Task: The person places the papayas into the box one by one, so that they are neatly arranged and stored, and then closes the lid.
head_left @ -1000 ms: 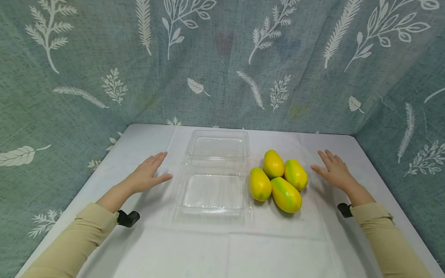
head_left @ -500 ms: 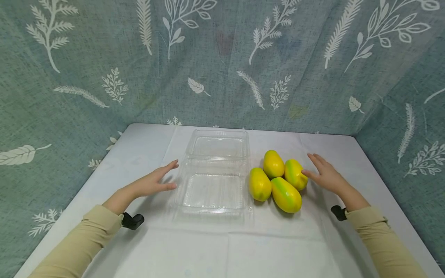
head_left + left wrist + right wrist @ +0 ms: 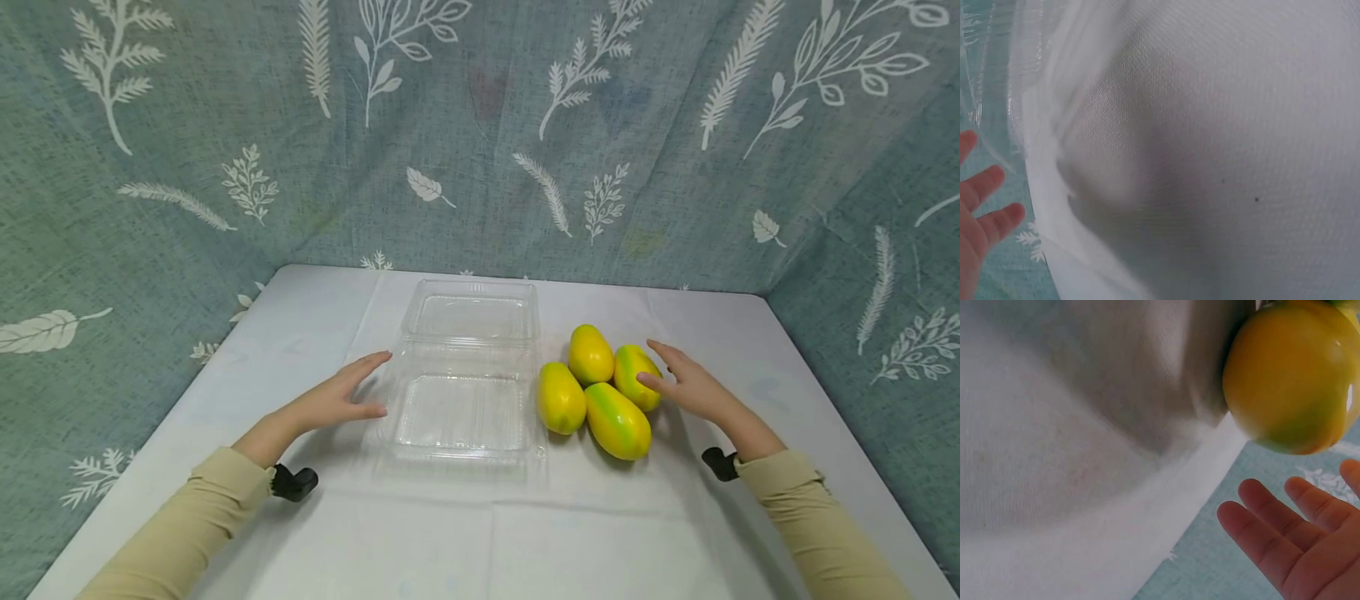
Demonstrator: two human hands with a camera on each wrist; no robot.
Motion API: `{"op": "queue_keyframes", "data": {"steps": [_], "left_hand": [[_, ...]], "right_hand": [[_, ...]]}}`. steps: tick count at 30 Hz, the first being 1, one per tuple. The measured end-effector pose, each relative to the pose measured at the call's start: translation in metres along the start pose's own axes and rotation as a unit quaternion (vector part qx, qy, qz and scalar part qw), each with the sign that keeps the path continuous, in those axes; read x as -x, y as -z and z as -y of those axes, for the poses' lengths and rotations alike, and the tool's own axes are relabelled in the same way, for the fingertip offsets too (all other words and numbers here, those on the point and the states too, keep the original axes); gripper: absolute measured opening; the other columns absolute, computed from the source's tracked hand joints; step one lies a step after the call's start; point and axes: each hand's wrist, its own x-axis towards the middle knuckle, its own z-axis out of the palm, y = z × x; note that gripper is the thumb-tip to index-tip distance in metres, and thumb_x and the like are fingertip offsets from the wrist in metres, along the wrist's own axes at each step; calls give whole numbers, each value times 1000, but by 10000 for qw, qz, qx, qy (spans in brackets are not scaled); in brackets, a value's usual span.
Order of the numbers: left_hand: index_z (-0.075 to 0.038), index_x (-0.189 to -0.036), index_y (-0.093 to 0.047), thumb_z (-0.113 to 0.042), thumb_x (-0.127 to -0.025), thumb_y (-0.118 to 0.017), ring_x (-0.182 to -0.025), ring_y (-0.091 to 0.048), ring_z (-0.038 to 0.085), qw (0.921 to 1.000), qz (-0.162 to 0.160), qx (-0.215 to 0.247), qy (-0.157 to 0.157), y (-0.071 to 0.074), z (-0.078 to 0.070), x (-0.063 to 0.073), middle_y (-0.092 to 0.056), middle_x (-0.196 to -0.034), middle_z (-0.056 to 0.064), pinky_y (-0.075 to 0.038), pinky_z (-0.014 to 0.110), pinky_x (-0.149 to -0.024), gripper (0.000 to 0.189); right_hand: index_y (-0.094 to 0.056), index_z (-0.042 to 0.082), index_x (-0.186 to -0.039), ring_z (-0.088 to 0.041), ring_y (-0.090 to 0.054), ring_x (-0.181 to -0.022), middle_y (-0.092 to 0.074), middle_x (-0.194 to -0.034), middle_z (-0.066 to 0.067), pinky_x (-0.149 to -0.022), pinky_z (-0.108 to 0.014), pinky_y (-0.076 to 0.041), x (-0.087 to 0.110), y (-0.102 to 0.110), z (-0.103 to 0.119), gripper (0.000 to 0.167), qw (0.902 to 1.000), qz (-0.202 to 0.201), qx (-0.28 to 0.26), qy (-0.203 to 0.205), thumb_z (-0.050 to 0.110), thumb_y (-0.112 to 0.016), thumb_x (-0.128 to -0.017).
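Note:
A clear plastic clamshell box (image 3: 461,412) lies unfolded on the white-covered table, its lid (image 3: 471,317) laid back on the far side. To its right sit several glossy yellow-green mangoes (image 3: 617,422) in a tight cluster. My left hand (image 3: 326,406) hovers at the box's left edge, fingers and thumb spread, holding nothing. My right hand (image 3: 697,390) is beside the rightmost mango (image 3: 634,377), its thumb overlapping that fruit in the head view. In the right wrist view the fingers (image 3: 1266,544) are extended and apart from the mango (image 3: 1291,381); thumb contact cannot be told.
A white cloth (image 3: 480,542) covers the table. Green curtains (image 3: 480,142) with white leaf prints rise behind it and at both sides. A black wrist camera (image 3: 294,482) sits below the left cuff, and another black wrist camera (image 3: 720,464) below the right.
Both hands have moved inward: the left one rightward to the box's edge, the right one leftward to the rightmost mango. The box and mangoes have stayed in place.

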Motion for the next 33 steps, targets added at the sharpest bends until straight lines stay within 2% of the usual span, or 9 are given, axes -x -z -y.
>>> {"op": "queue_keyframes", "data": {"steps": [6, 11, 22, 27, 33], "left_hand": [[-6, -144, -24, -26, -79, -71, -137, -14, 38, 9996, -140, 0, -236, -4, 2, 2, -18, -151, 14, -20, 62, -103, 83], [-6, -144, -26, -26, -78, -71, -137, -14, 39, 9990, -134, 27, -425, -7, 3, 4, -18, -151, 13, -21, 63, -101, 82], [-4, -140, -33, -20, -78, -71, -135, -16, 41, 9972, -202, 23, -713, -12, 5, 6, -18, -151, 13, -23, 64, -99, 75], [-5, -139, -35, -20, -79, -71, -135, -17, 40, 9970, -181, 34, -758, -12, 6, 7, -17, -151, 11, -25, 64, -98, 71], [-3, -138, -37, -18, -79, -71, -135, -17, 41, 9967, -194, 112, -785, -12, 6, 9, -17, -151, 12, -24, 64, -99, 70]], "right_hand": [[-14, 0, -145, -49, -32, -123, -17, -146, -29, -94, -63, -32, 1, -4, 1, 79, 10000, 31, -34, -25, 49, -45, -92], [-15, 0, -145, -47, -39, -118, -19, -145, -30, -92, -61, -36, 1, -6, 2, 79, 9999, 50, -30, -92, 50, -46, -91], [-17, -3, -144, -48, -22, -130, -21, -144, -30, -100, -63, -25, -3, -12, 0, 80, 9998, 21, -199, -70, 49, -48, -91], [-19, -5, -142, -47, -24, -129, -23, -143, -30, -102, -62, -23, -5, -15, 0, 81, 9996, -108, -248, -35, 47, -50, -90], [-21, -6, -141, -45, -31, -125, -27, -141, -30, -99, -60, -29, -7, -19, 1, 79, 9992, -223, -345, -25, 43, -54, -89]]}}
